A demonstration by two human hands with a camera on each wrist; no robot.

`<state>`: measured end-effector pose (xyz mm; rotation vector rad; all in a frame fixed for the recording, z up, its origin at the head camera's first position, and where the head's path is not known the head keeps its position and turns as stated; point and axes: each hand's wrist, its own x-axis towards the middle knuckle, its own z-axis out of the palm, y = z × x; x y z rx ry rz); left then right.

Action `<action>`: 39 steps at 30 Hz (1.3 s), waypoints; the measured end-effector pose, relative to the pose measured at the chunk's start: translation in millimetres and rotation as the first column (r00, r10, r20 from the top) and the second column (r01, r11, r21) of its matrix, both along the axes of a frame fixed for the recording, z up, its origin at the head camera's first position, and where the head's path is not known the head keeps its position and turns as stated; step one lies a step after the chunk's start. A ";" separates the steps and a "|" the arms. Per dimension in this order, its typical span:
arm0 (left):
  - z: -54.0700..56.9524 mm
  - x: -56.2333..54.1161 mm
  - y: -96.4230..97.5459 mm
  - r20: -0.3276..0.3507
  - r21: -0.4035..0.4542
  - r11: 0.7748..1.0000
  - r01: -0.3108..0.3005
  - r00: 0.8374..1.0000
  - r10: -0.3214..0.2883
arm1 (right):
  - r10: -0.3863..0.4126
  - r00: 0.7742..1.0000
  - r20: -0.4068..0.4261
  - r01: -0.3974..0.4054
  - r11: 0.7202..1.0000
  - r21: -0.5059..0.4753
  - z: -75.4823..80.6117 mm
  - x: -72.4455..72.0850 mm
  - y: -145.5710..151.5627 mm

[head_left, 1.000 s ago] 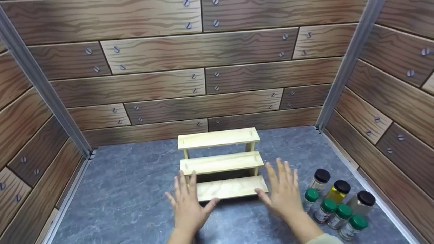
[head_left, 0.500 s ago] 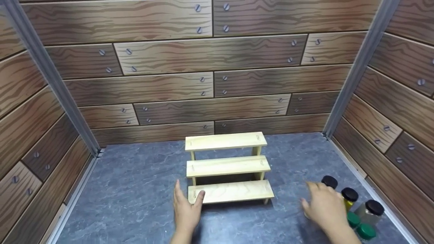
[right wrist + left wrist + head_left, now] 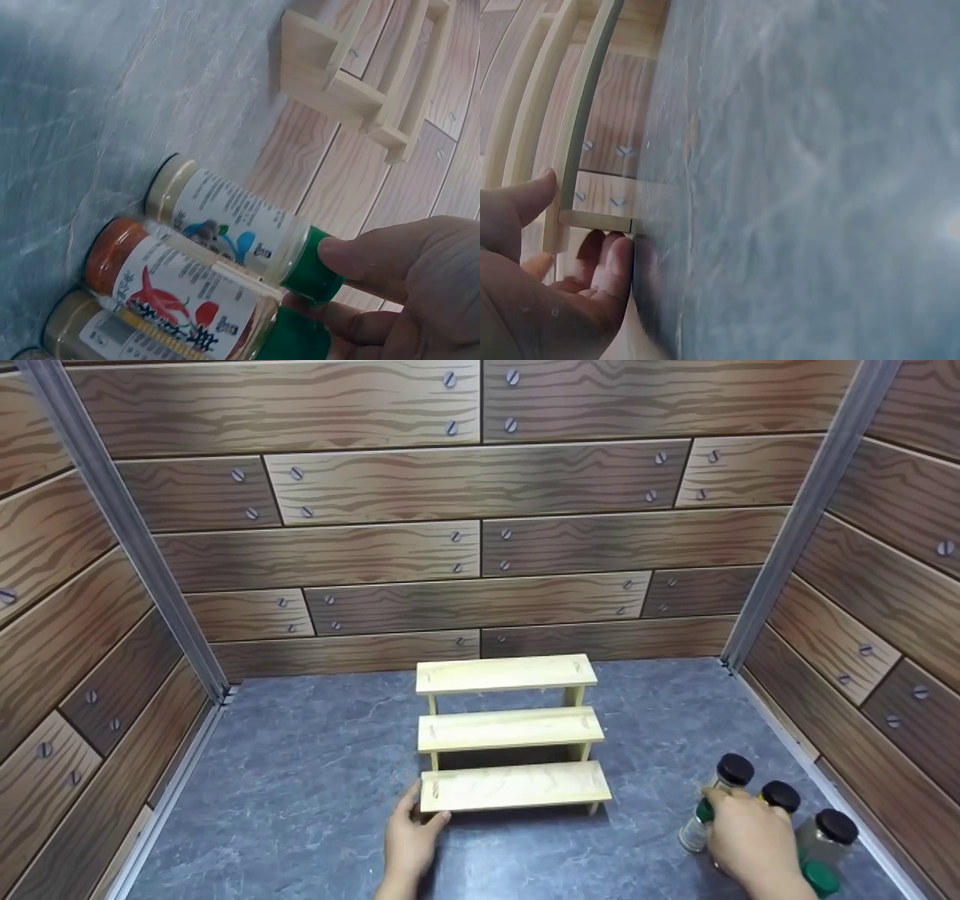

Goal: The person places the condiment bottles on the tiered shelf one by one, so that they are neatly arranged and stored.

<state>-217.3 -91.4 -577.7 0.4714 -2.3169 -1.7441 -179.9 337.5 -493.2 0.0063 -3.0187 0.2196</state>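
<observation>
A three-step wooden rack [image 3: 516, 786] stands on the grey marbled surface. At its lowest step, my left hand [image 3: 409, 840] holds the left end; in the left wrist view the thumb [image 3: 536, 196] lies against the step's edge and curled fingers sit by the leg. To the right, my right hand [image 3: 754, 840] pinches the green cap of a spice jar [image 3: 232, 217] between thumb and fingers. That jar holds pale contents and stands upright. Right beside it is a jar of red spice [image 3: 187, 292] with chili peppers on its label.
Three black-capped jars [image 3: 836, 826] stand behind and right of my right hand. Another green-capped jar [image 3: 821, 877] shows near the front. Wood-print walls [image 3: 480, 544] enclose the surface at the back and both sides.
My right hand has moved from beside the rack to the jars and now pinches a green cap. My left hand, spread over the rack's front earlier, now grips its lower left corner.
</observation>
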 end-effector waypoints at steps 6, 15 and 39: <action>-5.3 1.8 -2.2 -0.028 -0.023 0.999 -0.035 0.999 0.034 | -0.014 0.997 0.079 0.018 0.999 -0.044 -0.8 -4.1 6.0; -15.7 7.3 -5.7 -0.103 0.003 0.998 -0.061 0.993 0.061 | 0.022 0.999 0.032 -0.020 0.998 -0.065 6.7 -2.9 5.4; -29.6 2.1 -6.9 -0.175 0.135 0.986 -0.098 0.977 0.122 | 0.202 0.835 -0.512 -0.506 0.646 -0.571 77.6 -109.7 -148.6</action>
